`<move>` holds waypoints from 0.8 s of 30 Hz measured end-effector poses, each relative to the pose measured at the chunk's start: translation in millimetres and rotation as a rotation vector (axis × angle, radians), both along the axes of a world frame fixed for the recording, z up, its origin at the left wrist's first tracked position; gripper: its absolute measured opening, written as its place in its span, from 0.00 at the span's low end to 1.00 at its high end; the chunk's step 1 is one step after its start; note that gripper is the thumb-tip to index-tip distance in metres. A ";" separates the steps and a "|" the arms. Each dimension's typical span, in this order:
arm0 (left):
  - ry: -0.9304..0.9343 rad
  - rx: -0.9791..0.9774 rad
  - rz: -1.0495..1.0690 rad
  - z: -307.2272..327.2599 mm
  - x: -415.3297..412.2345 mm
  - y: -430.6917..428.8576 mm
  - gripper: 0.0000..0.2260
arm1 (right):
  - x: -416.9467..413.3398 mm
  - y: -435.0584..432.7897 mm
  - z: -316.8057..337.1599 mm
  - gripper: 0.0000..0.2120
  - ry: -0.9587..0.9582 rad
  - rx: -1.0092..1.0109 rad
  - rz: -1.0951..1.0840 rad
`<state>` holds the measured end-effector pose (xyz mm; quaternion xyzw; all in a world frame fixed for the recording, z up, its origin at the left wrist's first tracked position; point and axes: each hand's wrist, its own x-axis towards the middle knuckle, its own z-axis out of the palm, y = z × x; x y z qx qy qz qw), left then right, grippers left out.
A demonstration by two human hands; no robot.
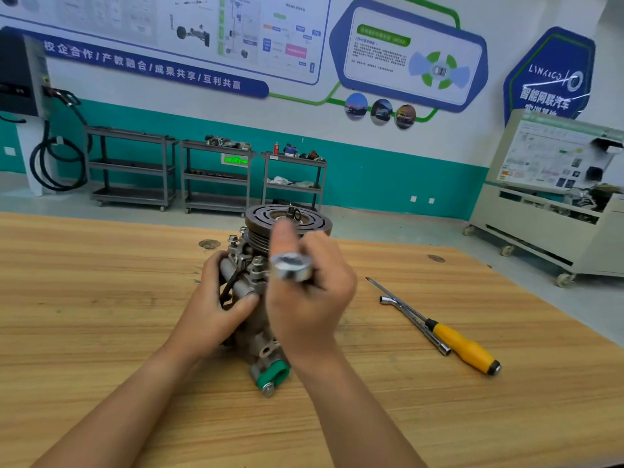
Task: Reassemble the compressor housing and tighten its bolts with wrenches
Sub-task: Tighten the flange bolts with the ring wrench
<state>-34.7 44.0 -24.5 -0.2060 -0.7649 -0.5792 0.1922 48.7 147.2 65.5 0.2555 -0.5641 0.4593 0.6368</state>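
The compressor [243, 265] sits mid-table on the wooden bench [101, 332], near the far edge, its grooved pulley [266, 216] at the far end and a green cap [274, 372] at the end nearest us. Two flanged bolts [258, 260] stand up out of the housing near the pulley.

The left hand [216, 298] is clamped on the housing's left flank, fingers wrapped over the far side and thumb pressed against the near side, with a black ring or cable [229, 286] looping under the palm.

The right hand [310, 298] is above the body and just right of those bolts, fingers curled round a silver wrench [292, 265]. Its round end faces us and the rest is buried in the fist. There's blur here, so whether the tool touches a bolt I can't tell.

Off to the right, well clear of the compressor, a yellow-handled screwdriver [462, 346] lies on the bench touching an L-shaped wrench [413, 314], and the two shafts cross.

Beyond the bench, three grey shelf carts [131, 167] line the teal-banded wall, a couple with parts on top. There is a charging unit [20, 72] with a coiled black cable at far left. A cream training stand [540, 231] on castors stands at right, under the wall posters.
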 end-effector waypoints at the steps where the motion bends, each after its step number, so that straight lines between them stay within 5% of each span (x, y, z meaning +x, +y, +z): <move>1: -0.004 0.013 -0.003 -1.5 0.2 -0.7 0.35 | 5.4 1.2 6.2 0.25 0.041 -0.060 0.116; 4: 0.022 0.041 0.017 3.5 9.7 2.2 0.28 | 23.5 4.6 30.1 0.24 0.048 -0.157 0.461; 8: 0.044 0.042 0.023 2.7 8.9 0.8 0.26 | 22.5 51.2 63.8 0.23 -0.053 -0.549 0.892; 15: 0.018 0.040 -0.003 6.1 11.2 2.3 0.25 | -44.4 124.4 74.6 0.23 -0.608 -1.039 1.018; 24: 0.016 0.049 -0.006 4.2 9.9 1.9 0.26 | -85.9 131.7 56.3 0.22 -0.861 -1.132 0.991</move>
